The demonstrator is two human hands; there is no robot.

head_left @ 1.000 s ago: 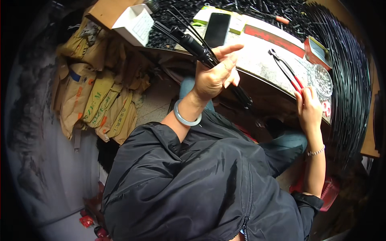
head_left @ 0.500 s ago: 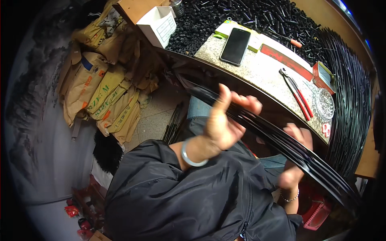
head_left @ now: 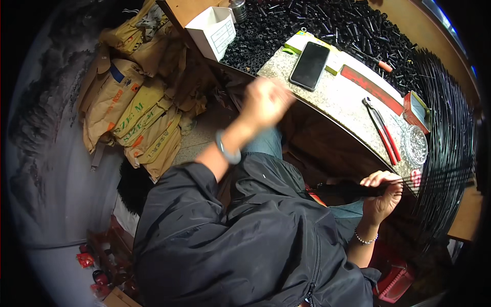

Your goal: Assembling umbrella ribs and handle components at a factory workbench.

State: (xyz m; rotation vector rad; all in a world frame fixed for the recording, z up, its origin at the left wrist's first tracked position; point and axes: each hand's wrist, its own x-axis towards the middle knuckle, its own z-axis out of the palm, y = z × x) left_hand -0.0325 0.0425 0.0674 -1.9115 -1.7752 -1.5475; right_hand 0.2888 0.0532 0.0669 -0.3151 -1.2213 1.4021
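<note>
My right hand (head_left: 381,197) is closed round a bundle of thin black rods (head_left: 340,190), at the right in front of the table's edge. The rods reach leftward over my lap, and a few thin ends stick out beyond the hand to the right. My left hand (head_left: 266,102), smeared by motion, is raised near the table's front edge. Its fingers are too blurred to read, and I see nothing clearly held in it. A black phone (head_left: 309,65) lies on the table just beyond this hand.
On the speckled tabletop (head_left: 353,120) are red-handled pliers (head_left: 382,132), a glass dish (head_left: 413,146) and a red tin (head_left: 417,110). Small black parts (head_left: 348,25) heap up behind. Long black rods (head_left: 447,138) stand at the right; paper sacks (head_left: 138,110) pile at the left.
My left hand has left the rod bundle and moved up and left toward the table. The bundle has swung from a long diagonal to nearly level, still in my right hand.
</note>
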